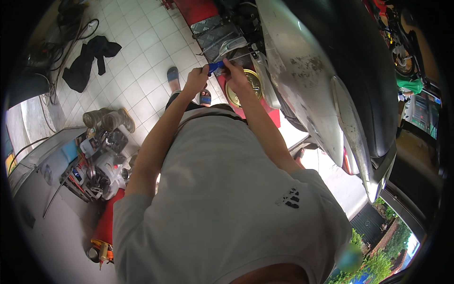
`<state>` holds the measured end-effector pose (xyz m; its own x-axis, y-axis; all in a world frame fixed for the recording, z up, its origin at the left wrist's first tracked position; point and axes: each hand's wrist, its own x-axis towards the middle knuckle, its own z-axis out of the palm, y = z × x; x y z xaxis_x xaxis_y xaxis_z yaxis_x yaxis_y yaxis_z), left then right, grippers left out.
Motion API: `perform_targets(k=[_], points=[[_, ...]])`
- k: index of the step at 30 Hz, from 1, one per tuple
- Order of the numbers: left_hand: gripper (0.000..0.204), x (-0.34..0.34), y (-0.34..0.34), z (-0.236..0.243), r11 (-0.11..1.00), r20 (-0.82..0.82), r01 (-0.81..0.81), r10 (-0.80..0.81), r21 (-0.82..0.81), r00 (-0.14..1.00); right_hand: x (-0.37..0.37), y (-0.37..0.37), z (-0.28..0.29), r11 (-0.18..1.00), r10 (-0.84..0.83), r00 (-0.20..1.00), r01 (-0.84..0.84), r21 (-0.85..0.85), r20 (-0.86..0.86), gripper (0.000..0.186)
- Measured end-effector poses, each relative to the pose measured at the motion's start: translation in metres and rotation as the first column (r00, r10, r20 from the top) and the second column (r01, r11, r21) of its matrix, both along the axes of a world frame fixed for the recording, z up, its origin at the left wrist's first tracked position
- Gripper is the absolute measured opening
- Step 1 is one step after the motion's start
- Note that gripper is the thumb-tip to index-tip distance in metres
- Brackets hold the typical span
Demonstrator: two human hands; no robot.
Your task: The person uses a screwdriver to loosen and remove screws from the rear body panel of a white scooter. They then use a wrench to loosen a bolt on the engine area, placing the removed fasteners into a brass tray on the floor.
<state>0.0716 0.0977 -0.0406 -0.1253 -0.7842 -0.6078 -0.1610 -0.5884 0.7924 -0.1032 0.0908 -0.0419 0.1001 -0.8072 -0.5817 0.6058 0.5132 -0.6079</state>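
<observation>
A screwdriver (216, 66) with a blue handle lies level between my two hands. My left hand (195, 79) is closed on the handle's left end. My right hand (235, 75) grips it at the other end with bent fingers. A thin metal shaft (243, 56) reaches from there toward a scooter (302, 66); whether its tip touches anything I cannot make out. The scooter has scuffed white side panels and a long black seat. Just below my right hand is a round gold-coloured tin tray (255, 81).
The tray rests on a red lift platform (269, 118) with a metal tread plate (208, 32). Black cloth (90, 61) lies on white floor tiles at left. Shoes (111, 119) and a tool-laden cart (61, 161) stand nearer. Another motorcycle (402, 54) is at far right.
</observation>
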Motion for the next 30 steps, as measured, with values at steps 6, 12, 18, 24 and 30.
perform_targets(k=[6, 12, 18, 24, 30], points=[[0.049, 0.006, -0.008, 0.024, 0.905, -0.252, 0.066, 0.047, 0.421, 0.967, 0.003, 0.008, -0.013, 0.998, 0.061, 0.983, -0.054, -0.044, 0.172, 0.019], [0.049, 0.0, 0.005, 0.02, 0.904, -0.199, 0.03, 0.061, 0.425, 0.978, 0.0, 0.012, -0.022, 0.994, 0.089, 0.984, -0.078, -0.074, 0.154, 0.02], [0.051, -0.011, 0.012, 0.035, 0.989, 0.034, 0.081, -0.086, 0.121, 0.996, -0.009, 0.013, -0.023, 0.991, 0.119, 0.987, -0.111, -0.08, 0.106, 0.02], [0.047, -0.008, 0.021, 0.036, 0.963, 0.229, 0.254, -0.226, -0.096, 0.947, -0.009, 0.017, -0.018, 0.991, 0.123, 0.985, -0.116, -0.067, 0.12, 0.016], [0.038, -0.003, 0.024, 0.032, 0.937, 0.245, 0.25, -0.19, -0.244, 0.951, -0.005, 0.017, -0.01, 0.995, 0.087, 0.989, -0.081, -0.058, 0.121, 0.013]])
